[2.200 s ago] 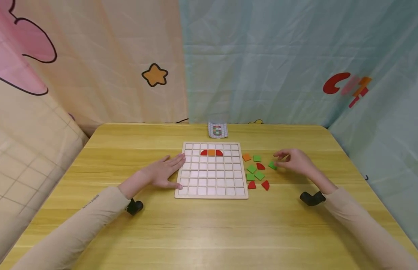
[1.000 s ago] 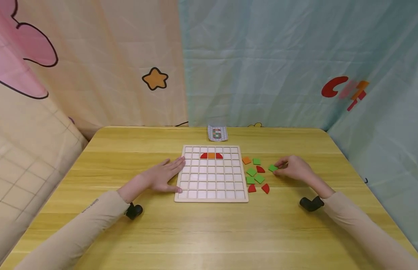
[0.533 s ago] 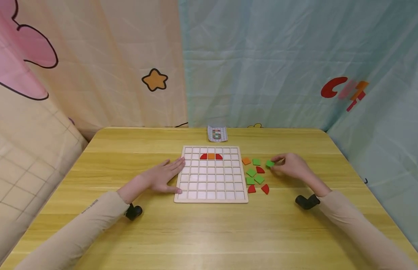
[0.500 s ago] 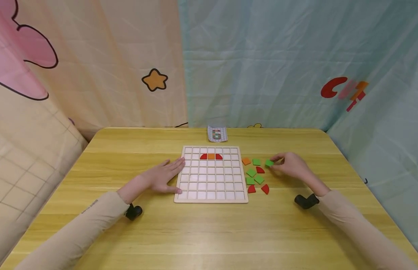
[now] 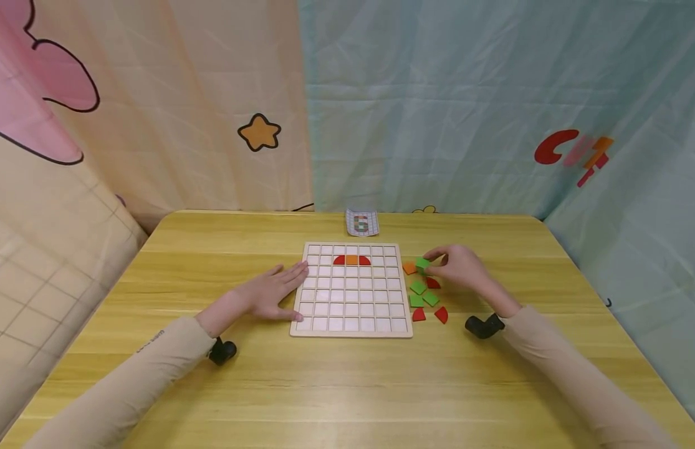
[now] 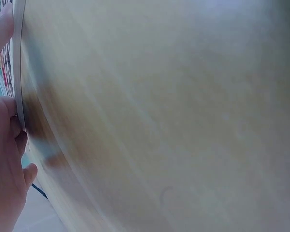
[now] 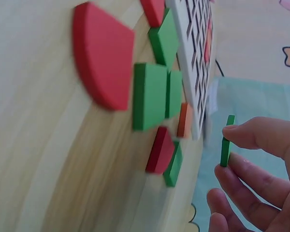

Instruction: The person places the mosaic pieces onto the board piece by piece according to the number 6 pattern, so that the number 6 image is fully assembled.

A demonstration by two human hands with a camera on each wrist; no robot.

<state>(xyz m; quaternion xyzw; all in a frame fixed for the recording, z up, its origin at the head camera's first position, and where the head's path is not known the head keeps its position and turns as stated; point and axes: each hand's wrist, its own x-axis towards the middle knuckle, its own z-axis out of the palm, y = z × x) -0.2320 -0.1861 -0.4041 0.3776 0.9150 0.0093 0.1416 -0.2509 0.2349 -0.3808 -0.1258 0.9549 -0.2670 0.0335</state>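
Observation:
My right hand (image 5: pixel 458 268) pinches a green square tile (image 7: pixel 226 141) between thumb and fingers, raised off the table in the right wrist view. In the head view that tile overlaps another green tile lying beside an orange tile (image 5: pixel 409 268). My left hand (image 5: pixel 270 293) lies with spread, straight fingers on the left rim of the white grid board (image 5: pixel 351 333). An orange square (image 5: pixel 351 260) sits in the board's second row, between a red quarter-round tile (image 5: pixel 339 260) and a second red one (image 5: pixel 364 260).
Right of the board lie several loose tiles: green squares (image 5: pixel 431 299) and red quarter-rounds (image 5: pixel 440 315). A small paper card (image 5: pixel 362 223) with a coloured grid pattern rests behind the board. The wooden table (image 5: pixel 347 386) ends at a curtain (image 5: pixel 448 112).
My right hand has picked the green tile up from the table at the right and carried it left toward the board. My left hand has stayed at the board's left rim.

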